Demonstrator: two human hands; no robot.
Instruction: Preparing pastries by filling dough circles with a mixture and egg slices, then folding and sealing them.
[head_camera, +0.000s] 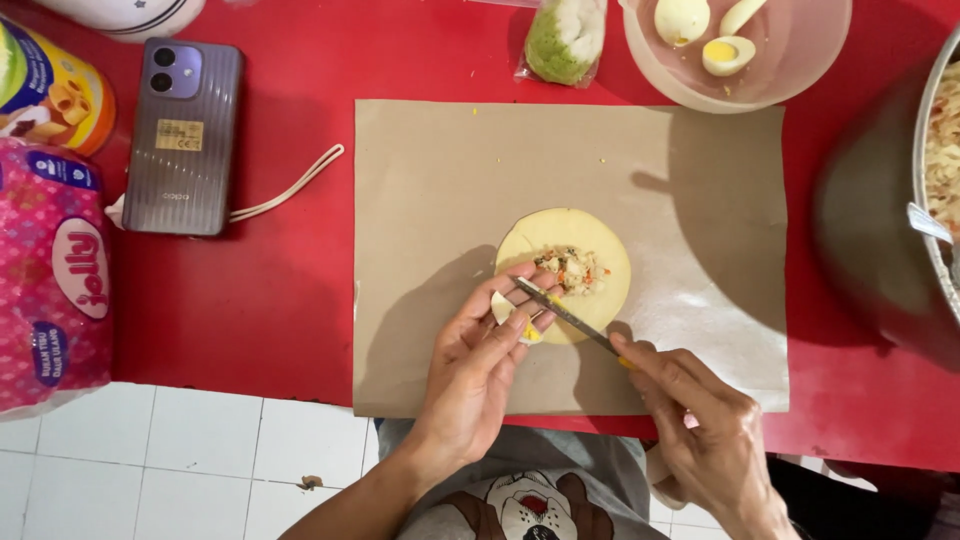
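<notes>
A round pale-yellow dough wrapper (585, 235) lies on a sheet of brown paper (450, 180), with a small heap of chopped filling (572, 270) on its middle. My left hand (480, 375) holds a piece of boiled egg (503, 307) at the wrapper's near edge. My right hand (700, 425) grips a small knife (565, 315) whose blade lies across the egg piece and my left fingers.
A clear bowl (790, 60) of boiled eggs stands at the back, with a small bag of green stuff (562, 40) beside it. A large metal pot (935, 190) of filling is at the right. A phone (185, 135), a tin (45, 90) and a pink packet (50, 280) lie at the left.
</notes>
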